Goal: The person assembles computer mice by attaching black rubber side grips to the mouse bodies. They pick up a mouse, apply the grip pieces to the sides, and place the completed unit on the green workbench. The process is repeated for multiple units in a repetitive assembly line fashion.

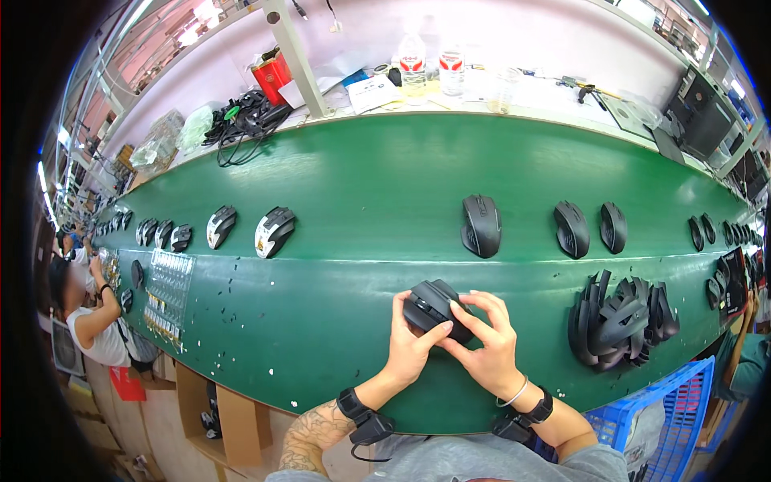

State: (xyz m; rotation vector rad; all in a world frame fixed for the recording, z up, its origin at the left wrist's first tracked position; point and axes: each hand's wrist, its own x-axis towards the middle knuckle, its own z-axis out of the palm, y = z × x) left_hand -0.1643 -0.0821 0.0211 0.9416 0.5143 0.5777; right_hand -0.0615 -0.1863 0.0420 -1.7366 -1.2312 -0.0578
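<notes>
Between both hands, just above the near part of the green bench, I hold a black computer mouse (434,299). My left hand (411,341) grips its left side, with the thumb at the near end. On the other side my right hand (486,341) has its fingers round the shell and its thumb on the near edge. The palms hide part of the mouse's underside. To the right of my hands lies a heap of curved black plastic mouse shells (614,321). Beyond my hands a finished-looking black mouse (482,226) sits on the bench.
Black mice (572,229) and white-and-black mice (275,231) stand in a row across the green bench (361,177). A clear tray (169,289) of small parts lies left. A blue crate (679,410) is at the lower right, a cardboard box (241,430) lower left. Co-workers sit at both sides.
</notes>
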